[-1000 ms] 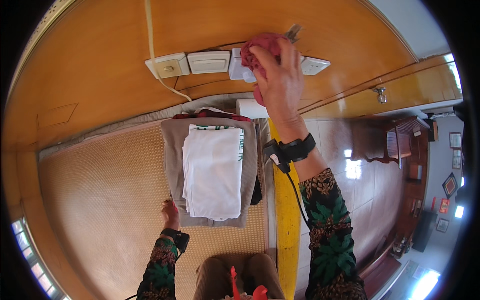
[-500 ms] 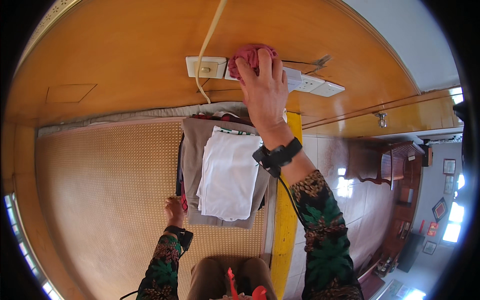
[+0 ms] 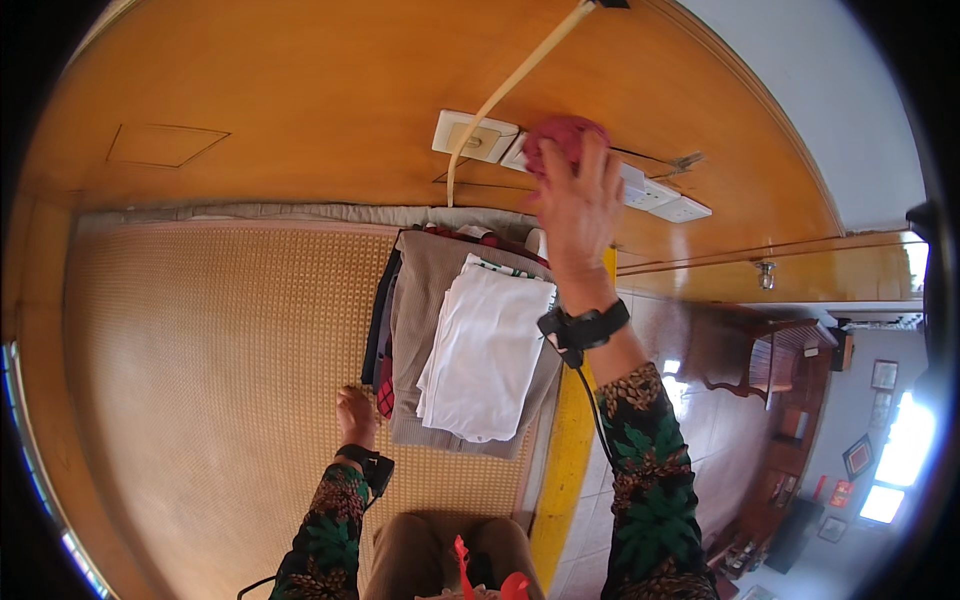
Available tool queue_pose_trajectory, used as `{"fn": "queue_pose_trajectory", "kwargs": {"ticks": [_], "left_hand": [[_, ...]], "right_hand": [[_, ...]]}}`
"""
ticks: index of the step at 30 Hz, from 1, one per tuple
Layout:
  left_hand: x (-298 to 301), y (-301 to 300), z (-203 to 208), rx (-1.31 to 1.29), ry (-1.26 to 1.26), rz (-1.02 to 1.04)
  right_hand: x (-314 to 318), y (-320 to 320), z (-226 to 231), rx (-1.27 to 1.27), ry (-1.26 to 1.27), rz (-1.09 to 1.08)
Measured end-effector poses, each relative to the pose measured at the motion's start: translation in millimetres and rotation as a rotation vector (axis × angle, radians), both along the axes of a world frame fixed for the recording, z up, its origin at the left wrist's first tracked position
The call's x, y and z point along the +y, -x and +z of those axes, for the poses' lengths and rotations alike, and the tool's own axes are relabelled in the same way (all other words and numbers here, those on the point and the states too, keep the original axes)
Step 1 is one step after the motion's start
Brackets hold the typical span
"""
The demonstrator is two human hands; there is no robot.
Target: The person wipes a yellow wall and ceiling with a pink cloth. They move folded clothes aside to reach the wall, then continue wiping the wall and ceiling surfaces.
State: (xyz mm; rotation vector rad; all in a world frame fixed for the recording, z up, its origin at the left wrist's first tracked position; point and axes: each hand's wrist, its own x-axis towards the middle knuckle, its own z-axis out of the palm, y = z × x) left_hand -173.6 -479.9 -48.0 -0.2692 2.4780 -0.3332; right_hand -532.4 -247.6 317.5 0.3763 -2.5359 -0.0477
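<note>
My right hand (image 3: 580, 215) reaches up to the wooden panel, its fingers bent over a bunched dark-pink cloth (image 3: 562, 135). The cloth is pressed against the row of white sockets, just right of a switch plate (image 3: 477, 136), and partly hides the plate under it. My left hand (image 3: 357, 413) leans on the woven mat (image 3: 230, 330) with its fingers curled in, beside the left edge of a pile of folded clothes. A white folded garment (image 3: 487, 350) tops that pile, over a grey-brown ribbed one (image 3: 412, 330).
A pale cord (image 3: 520, 73) hangs down the panel across the switch plate. More white sockets (image 3: 680, 208) continue to the right. A yellow edge (image 3: 565, 470) borders the mat; past it lie a tiled floor and a wooden chair (image 3: 760, 360).
The view has turned, so the panel and clothes sit farther right in the picture. My right hand still presses the cloth by the sockets; my left hand stays on the mat.
</note>
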Motion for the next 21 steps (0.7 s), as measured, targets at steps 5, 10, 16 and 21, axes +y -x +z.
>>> {"fn": "queue_pose_trajectory", "kwargs": {"ticks": [5, 10, 16, 21], "left_hand": [[3, 2, -6, 0.059, 0.026, 0.050], [4, -1, -16, 0.112, 0.009, 0.147], [4, -6, -22, 0.156, 0.030, 0.070], [5, -4, -15, 0.056, 0.046, 0.052]], "right_hand": [[2, -9, 11, 0.064, 0.155, 0.024], [-44, 6, -5, 0.176, 0.087, 0.138], [-25, -2, -2, 0.102, 0.129, -0.040], [-39, 5, -9, 0.154, 0.118, 0.083]]}}
